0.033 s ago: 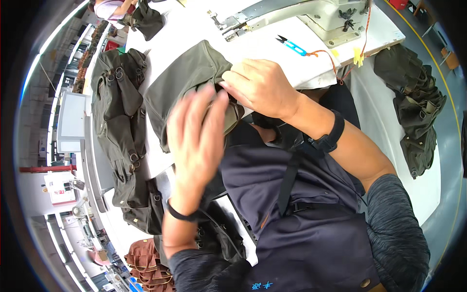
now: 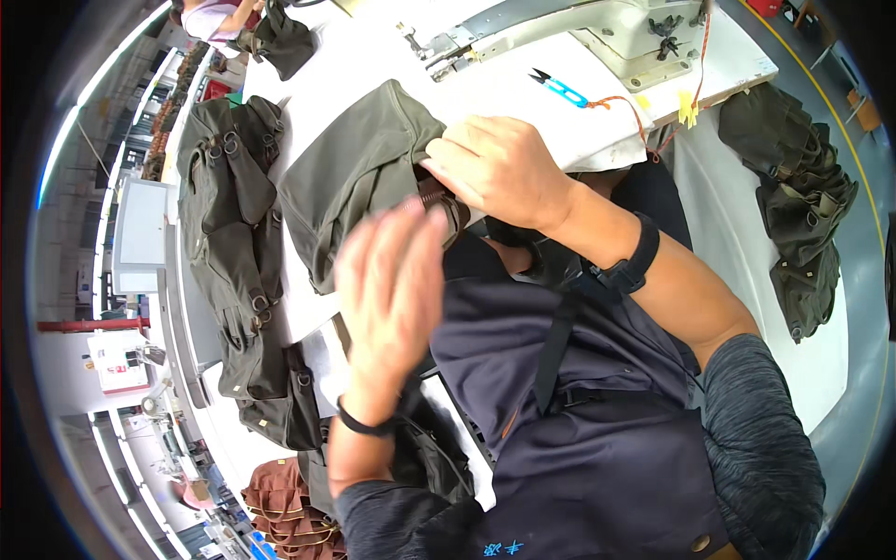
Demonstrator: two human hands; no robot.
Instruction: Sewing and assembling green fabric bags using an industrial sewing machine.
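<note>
Far left: white monitor-like panel (image 2: 142, 233) on the edge, a white sign with red markings (image 2: 112, 362) below it, text too small to tell. Next: pile of olive bags with straps and metal rings (image 2: 229, 252) draped down the left side of the white surface (image 2: 345, 56). Brown bags (image 2: 280, 499) stacked lower left.

Centre: olive canvas bag (image 2: 359, 182) lies on the surface, long axis running from upper right to lower left, its open zipper end pointing toward the person's chest. Left hand (image 2: 392, 289) raised over the bag's near edge, back of hand to camera, fingers held together and extended, motion-blurred; gripping nothing that I can see. Black band on that wrist.

Right hand (image 2: 499, 168) sits on the bag's right end, fingers curled and pinching the fabric edge beside the zipper (image 2: 434, 199).

Right of that: blue thread snips (image 2: 560, 90) on the surface, orange cord tied to them. White sewing machine (image 2: 644, 28) at top. Yellow tag (image 2: 688, 109) hangs off the surface edge. Far right: second heap of olive bags (image 2: 803, 215) on a lower white cloth.
</note>
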